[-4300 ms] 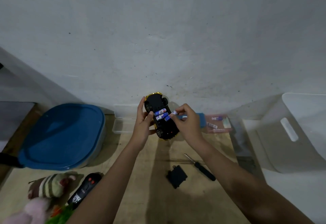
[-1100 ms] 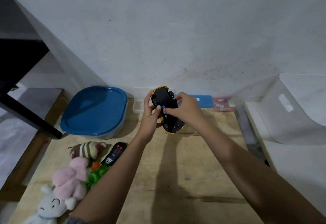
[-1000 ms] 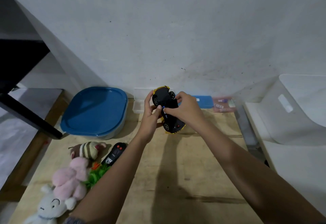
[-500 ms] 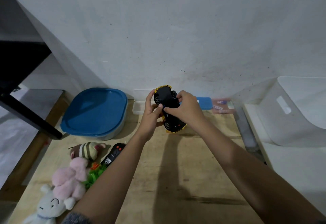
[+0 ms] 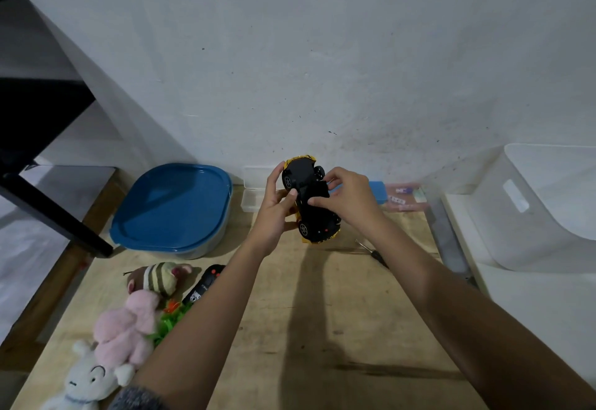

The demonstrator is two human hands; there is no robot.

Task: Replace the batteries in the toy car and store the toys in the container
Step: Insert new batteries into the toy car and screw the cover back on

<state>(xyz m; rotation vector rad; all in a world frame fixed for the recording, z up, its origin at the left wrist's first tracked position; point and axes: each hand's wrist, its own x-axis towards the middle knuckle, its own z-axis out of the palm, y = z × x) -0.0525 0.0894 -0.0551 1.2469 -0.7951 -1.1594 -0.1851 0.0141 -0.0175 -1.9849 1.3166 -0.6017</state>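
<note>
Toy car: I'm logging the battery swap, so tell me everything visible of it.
The yellow and black plastic toy car is held upside down above the wooden table, black underside facing the camera, yellow trim at both ends, black wheels showing. The left hand grips one side; the right hand pinches its middle. No batteries show.

Both bare forearms reach forward and the hands meet close together. The left hand grips the toy car from its left side, with the thumb laid on the underside. The right hand pinches the middle of the underside with curled fingers.
</note>
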